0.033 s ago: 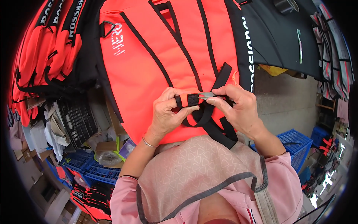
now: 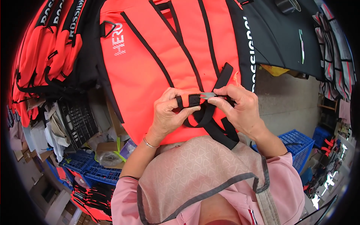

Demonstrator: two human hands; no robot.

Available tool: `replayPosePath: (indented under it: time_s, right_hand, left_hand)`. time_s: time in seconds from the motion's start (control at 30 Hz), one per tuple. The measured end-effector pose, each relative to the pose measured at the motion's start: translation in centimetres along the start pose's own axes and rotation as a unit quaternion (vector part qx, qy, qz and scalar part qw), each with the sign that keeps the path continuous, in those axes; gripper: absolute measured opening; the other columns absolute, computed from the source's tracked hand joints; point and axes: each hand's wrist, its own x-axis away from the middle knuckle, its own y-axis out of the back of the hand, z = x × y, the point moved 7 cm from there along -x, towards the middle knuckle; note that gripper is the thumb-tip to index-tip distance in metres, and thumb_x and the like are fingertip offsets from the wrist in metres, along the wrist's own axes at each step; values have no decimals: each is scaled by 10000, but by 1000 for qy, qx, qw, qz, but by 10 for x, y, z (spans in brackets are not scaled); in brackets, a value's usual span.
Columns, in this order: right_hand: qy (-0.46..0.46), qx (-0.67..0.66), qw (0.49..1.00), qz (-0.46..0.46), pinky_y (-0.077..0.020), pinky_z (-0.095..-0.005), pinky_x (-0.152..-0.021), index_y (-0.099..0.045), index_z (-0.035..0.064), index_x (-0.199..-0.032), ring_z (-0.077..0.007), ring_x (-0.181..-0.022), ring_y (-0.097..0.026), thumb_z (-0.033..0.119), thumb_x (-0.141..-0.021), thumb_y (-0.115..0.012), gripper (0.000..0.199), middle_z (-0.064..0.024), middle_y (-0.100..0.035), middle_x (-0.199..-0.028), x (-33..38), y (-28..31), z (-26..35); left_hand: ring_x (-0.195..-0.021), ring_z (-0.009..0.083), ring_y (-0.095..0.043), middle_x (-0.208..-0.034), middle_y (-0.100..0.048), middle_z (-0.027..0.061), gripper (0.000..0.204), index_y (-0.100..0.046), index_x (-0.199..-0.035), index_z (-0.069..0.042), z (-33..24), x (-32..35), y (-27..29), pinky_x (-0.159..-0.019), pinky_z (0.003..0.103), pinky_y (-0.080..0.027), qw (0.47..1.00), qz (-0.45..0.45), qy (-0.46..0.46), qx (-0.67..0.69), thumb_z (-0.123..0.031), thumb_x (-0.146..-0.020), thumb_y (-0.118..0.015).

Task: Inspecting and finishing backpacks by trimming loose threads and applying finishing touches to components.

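A large bright orange bag with black straps and trim [image 2: 146, 90] lies in front of me. My left hand [image 2: 167, 108] pinches a folded black webbing strap end [image 2: 194, 100] with an orange piece beside it. In my right hand [image 2: 240, 105] are small metal thread snips [image 2: 207, 96], held between thumb and fingers. Their pointed blades reach left to the edge of the strap end, close to my left fingertips. Loose black webbing [image 2: 221, 135] loops below both hands. The snips' handles are mostly hidden by my right hand.
More orange and black bags [image 2: 56, 56] are piled at far left. On the dark table surface [image 2: 277, 41] at right lie a toothbrush [image 2: 302, 47] and a metal cup [image 2: 288, 6]. Blue crates [image 2: 300, 146] stand low at right and left, near an open cardboard box [image 2: 107, 148].
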Motion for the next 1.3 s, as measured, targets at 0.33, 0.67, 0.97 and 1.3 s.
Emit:
replayPosePath:
  time_s: [0.33, 0.67, 0.97, 1.3]
  right_hand:
    - [84, 57, 994, -29, -454, -334, -499, -676, 69, -790, -199, -559, -605, 254, -782, -789, 217, -43, -620, -641, -2, -1, 9]
    - [131, 110, 984, -51, -444, -335, -488, -654, 74, -767, -205, -549, -587, 245, -755, -796, 222, -34, -599, -636, -5, -4, 13]
    - [-143, -291, 945, 35, -483, -232, -635, -643, -17, -1016, -62, -771, -616, 24, -854, -720, 183, -55, -686, -840, -9, -15, -33]
    - [246, -11, 969, -26, -479, -332, -514, -620, 13, -913, -226, -644, -623, -120, -658, -673, 293, -74, -577, -885, 6, -27, 9]
  left_hand:
    - [-803, 157, -616, -893, -690, 48, 255, -764, -917, -58, -2, 0, 0, -700, 283, -504, 1000, -1, -11, -9, -19, -676, -838]
    - [-762, 155, -599, -841, -678, 31, 269, -769, -924, -79, -1, -3, 0, -664, 289, -492, 1000, -5, 0, -3, -39, -670, -845]
    - [-805, 153, -615, -879, -688, 32, 280, -769, -948, -79, -1, -4, 2, -710, 283, -509, 999, 10, 33, 28, -40, -681, -842]
    - [-838, 158, -630, -904, -690, 47, 256, -762, -949, -56, 4, 0, 2, -731, 281, -514, 999, 1, 41, 32, 26, -708, -781]
